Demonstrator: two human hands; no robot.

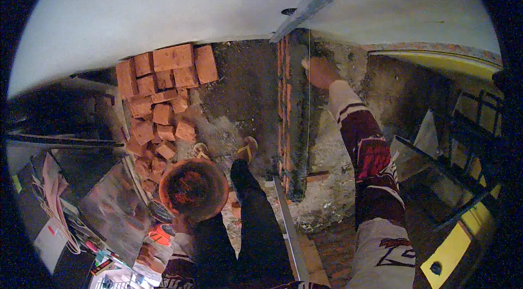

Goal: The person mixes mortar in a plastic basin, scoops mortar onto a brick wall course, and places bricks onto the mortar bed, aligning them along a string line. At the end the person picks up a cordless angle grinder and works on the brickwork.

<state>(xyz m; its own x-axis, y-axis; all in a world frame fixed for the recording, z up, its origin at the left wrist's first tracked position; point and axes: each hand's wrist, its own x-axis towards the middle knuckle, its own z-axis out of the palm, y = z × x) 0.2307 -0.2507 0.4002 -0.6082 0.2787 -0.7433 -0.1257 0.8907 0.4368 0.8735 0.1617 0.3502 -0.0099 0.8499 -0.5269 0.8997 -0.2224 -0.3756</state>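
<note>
My left hand [183,226] grips the near side of a round orange bowl [220,193], its fingers mostly hidden beneath. Reddish-brown residue coats the bowl's inside. My right hand [322,73] is stretched far forward, beside the far end of a low brick wall [281,109]. It is dim and blurred, so its finger shape cannot be made out. Dark grey mortar [297,125] covers the wall's top. A thin pale string [309,103] runs along the wall's right side, passing close to my right hand.
Stacked orange bricks [173,59] and broken pieces [163,114] lie left of my sandalled feet [248,147]. A long metal straightedge [289,223] lies near the wall's near end. Dark metal frames [474,131] and a yellow board [447,253] stand right. A person's hand [150,256] shows lower left.
</note>
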